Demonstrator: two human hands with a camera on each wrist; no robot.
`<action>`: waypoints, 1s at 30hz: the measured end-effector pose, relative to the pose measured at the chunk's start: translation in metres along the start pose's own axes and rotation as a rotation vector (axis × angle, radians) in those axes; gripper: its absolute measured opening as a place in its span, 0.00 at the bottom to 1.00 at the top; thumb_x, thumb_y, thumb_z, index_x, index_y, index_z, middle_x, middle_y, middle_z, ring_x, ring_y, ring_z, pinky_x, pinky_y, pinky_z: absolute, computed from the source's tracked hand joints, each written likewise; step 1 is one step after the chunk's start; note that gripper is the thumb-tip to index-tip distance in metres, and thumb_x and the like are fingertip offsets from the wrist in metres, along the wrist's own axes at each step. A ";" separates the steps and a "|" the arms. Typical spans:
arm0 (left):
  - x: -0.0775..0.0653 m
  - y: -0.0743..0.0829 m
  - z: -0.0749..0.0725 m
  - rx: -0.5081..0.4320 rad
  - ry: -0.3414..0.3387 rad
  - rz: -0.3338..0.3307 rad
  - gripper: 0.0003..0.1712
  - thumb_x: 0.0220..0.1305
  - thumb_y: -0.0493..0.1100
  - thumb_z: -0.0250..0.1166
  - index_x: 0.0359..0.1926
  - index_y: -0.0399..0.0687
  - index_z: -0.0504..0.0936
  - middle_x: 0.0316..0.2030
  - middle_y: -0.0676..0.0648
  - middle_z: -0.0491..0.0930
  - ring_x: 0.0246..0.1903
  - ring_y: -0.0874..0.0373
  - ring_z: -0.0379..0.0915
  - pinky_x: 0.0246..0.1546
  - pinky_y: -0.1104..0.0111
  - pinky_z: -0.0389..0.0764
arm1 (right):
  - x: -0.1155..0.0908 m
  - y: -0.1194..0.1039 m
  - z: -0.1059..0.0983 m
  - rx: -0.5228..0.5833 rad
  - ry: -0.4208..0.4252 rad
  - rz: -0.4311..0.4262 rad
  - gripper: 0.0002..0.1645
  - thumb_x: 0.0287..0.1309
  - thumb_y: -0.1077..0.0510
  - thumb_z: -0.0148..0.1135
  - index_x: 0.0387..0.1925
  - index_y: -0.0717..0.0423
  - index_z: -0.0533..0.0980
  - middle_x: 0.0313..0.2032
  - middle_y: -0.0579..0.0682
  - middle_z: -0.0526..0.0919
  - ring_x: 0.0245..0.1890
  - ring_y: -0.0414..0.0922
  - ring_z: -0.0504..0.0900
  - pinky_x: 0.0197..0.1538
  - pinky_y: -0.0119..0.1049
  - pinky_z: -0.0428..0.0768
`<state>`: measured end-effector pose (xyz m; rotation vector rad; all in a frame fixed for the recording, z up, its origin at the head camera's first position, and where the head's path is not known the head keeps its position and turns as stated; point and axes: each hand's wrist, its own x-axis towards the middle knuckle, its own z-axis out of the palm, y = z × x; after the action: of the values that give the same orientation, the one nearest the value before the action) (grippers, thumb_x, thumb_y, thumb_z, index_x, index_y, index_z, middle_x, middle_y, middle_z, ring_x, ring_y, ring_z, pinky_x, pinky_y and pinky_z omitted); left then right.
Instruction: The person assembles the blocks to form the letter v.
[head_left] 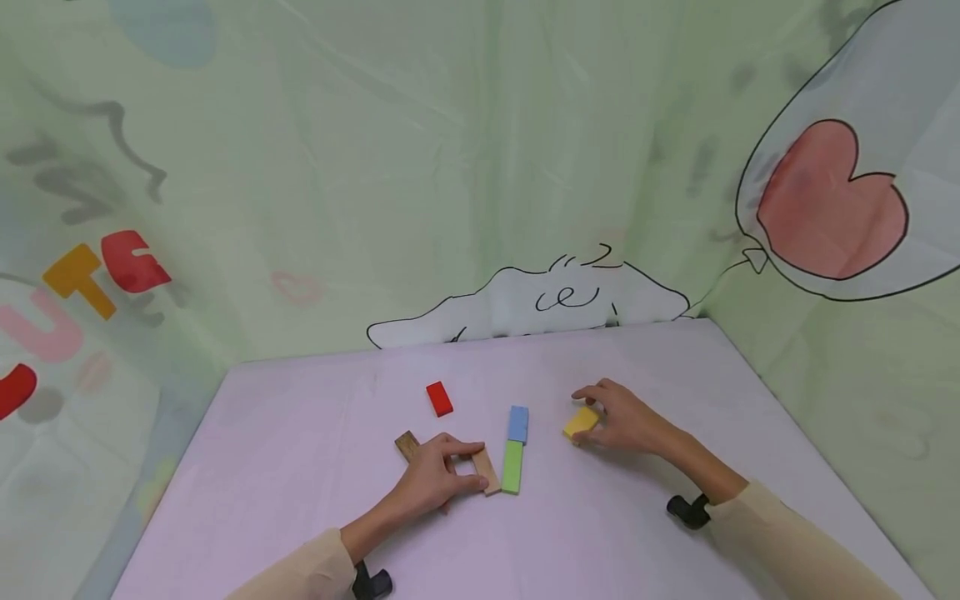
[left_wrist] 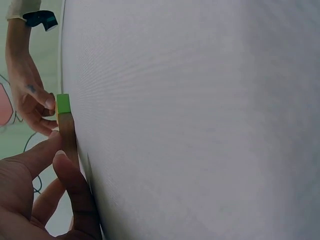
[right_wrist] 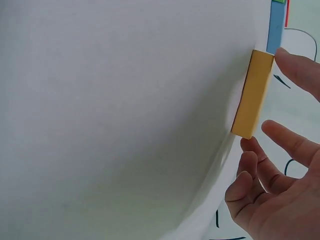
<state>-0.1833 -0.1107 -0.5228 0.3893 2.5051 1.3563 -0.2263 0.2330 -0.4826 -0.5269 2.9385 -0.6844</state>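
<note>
My left hand (head_left: pixel 431 477) pinches a pale wooden block (head_left: pixel 487 472) between thumb and fingers at its two ends, flat on the table. Right beside it stands a green block (head_left: pixel 512 468), whose far end meets a blue block (head_left: pixel 518 424) in line. A dark brown wooden block (head_left: pixel 407 444) is partly hidden under the left hand. On the right, my right hand (head_left: pixel 626 421) holds a yellow block (head_left: pixel 581 422) between thumb and a fingertip. The right wrist view shows this yellow block (right_wrist: pixel 253 95) at close range, its index finger (right_wrist: pixel 290 142) lifted off it.
A red block (head_left: pixel 439 399) lies alone toward the back of the pale table (head_left: pixel 300 433). Behind and at the sides hangs a printed light green cloth (head_left: pixel 375 167). Both wrists wear a black camera strap.
</note>
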 end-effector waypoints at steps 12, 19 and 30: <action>0.000 -0.001 0.000 0.001 -0.004 0.000 0.30 0.58 0.51 0.81 0.63 0.59 0.87 0.45 0.51 0.80 0.24 0.62 0.68 0.17 0.75 0.67 | -0.009 0.000 0.003 -0.009 -0.017 0.020 0.44 0.47 0.47 0.86 0.62 0.61 0.79 0.50 0.59 0.82 0.49 0.53 0.82 0.57 0.55 0.85; 0.000 0.000 0.000 -0.005 -0.008 -0.001 0.30 0.58 0.51 0.82 0.62 0.59 0.87 0.45 0.50 0.80 0.23 0.61 0.68 0.17 0.75 0.67 | -0.013 0.002 0.004 -0.025 0.002 0.029 0.44 0.47 0.46 0.85 0.61 0.63 0.79 0.49 0.60 0.82 0.48 0.54 0.83 0.55 0.55 0.85; 0.000 -0.001 0.000 -0.002 -0.013 -0.003 0.30 0.58 0.51 0.81 0.63 0.59 0.87 0.45 0.50 0.79 0.22 0.61 0.68 0.17 0.75 0.67 | -0.016 0.001 0.007 -0.020 0.016 0.059 0.44 0.48 0.43 0.85 0.61 0.63 0.79 0.51 0.60 0.81 0.50 0.54 0.83 0.57 0.55 0.85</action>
<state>-0.1838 -0.1111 -0.5233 0.3920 2.4925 1.3509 -0.2102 0.2369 -0.4897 -0.4362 2.9651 -0.6563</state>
